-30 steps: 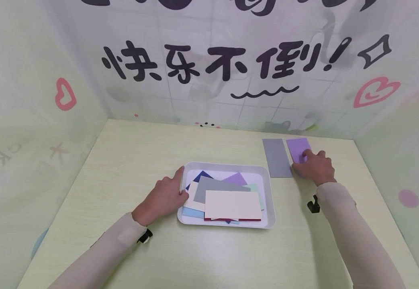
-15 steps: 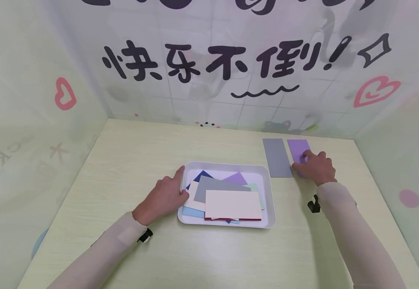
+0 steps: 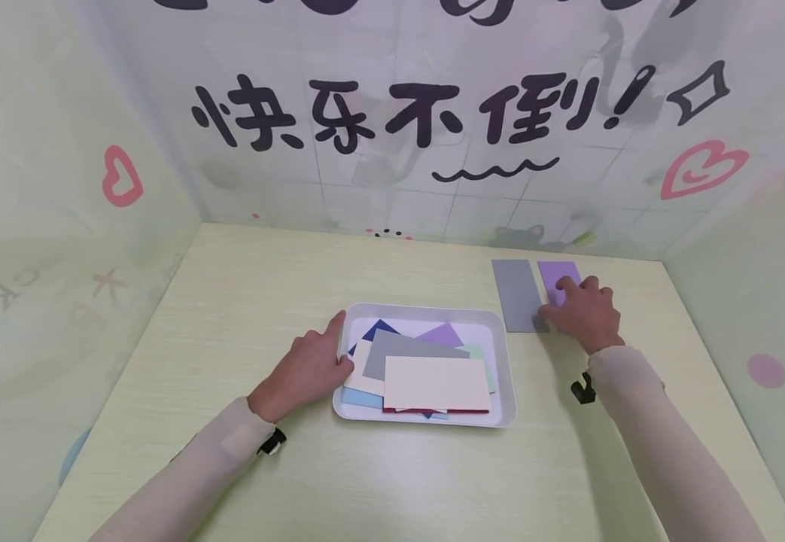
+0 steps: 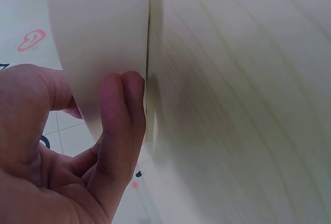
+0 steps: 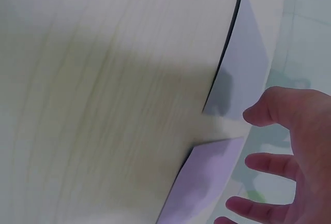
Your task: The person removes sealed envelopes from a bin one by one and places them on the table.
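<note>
My left hand (image 3: 302,376) grips the tray (image 3: 419,312) at its left end; my right hand (image 3: 585,315), fingers loosely spread, holding nothing, hovers over the purple card (image 3: 556,272). That and the gray card (image 3: 517,293) seem laid out, past the tray's far right corner; the card pile (image 3: 436,384) inside looks left.

Both arms (image 3: 656,444) are stretched forward, left hand (image 3: 305,370) in a pinch-type grip, right hand (image 3: 585,313) just kinda hovers palm-down with fingers (image 5: 272,165) spread and loosely bent.
</note>
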A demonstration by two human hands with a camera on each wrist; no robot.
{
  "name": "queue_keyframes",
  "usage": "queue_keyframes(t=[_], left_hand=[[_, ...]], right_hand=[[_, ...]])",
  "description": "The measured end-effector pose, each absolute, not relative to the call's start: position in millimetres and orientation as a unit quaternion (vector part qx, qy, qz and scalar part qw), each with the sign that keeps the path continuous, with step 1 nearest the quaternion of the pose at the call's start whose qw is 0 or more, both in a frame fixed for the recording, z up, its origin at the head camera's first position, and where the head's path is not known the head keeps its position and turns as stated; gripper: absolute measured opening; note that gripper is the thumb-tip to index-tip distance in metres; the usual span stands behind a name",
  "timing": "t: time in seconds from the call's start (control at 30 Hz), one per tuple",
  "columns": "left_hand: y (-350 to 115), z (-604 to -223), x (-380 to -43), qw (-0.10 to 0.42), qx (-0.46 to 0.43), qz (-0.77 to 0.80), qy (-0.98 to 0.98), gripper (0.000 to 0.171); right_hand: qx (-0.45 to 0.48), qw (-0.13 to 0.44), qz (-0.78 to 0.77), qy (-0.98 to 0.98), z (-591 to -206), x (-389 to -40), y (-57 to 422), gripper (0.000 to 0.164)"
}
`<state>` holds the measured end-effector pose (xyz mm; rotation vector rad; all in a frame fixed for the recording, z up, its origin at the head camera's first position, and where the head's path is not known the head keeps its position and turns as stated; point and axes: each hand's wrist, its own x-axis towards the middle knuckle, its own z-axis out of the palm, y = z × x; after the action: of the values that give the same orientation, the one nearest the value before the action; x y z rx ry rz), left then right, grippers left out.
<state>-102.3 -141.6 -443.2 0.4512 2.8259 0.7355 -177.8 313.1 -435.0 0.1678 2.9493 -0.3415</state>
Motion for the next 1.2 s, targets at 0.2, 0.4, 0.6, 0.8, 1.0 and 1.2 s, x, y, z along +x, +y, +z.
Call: queue_keyframes(t=[0.2, 0.4, 0.6, 0.8, 1.0, 1.2], left_hand=[[-141.7, -443.6, -102.7, 0.100, 0.146, 0.246, 0.953, 0.076], [-140.9, -442.3, -103.0, 0.101, 0.143, 0.249, 0.953, 0.076], [-140.7, -441.5, -102.9, 0.100, 0.142, 0.243, 0.954, 0.075], [-140.5, -440.9, -102.5, 0.099, 0.141, 0.251, 0.953, 0.075], [-140.9, -440.4, -102.1, 0.095, 0.144, 0.259, 0.950, 0.075], [-141.3, -440.9, -101.7, 0.093, 0.149, 0.260, 0.949, 0.075]], right_hand=[[0.022, 0.054, -0.119, 0.991, -428.1, -173.2, 294.9, 0.058], [-0.029, 0.001, -0.122, 0.992, -422.7, -167.4, 273.5, 0.052], [-0.079, -0.042, -0.106, 0.990, -417.9, -160.8, 250.0, 0.048], [-0.132, -0.071, -0.104, 0.983, -410.5, -150.2, 227.1, 0.045], [-0.181, -0.087, -0.098, 0.975, -404.7, -140.1, 204.6, 0.042], [-0.242, -0.085, -0.097, 0.962, -404.8, -132.2, 186.6, 0.040]])
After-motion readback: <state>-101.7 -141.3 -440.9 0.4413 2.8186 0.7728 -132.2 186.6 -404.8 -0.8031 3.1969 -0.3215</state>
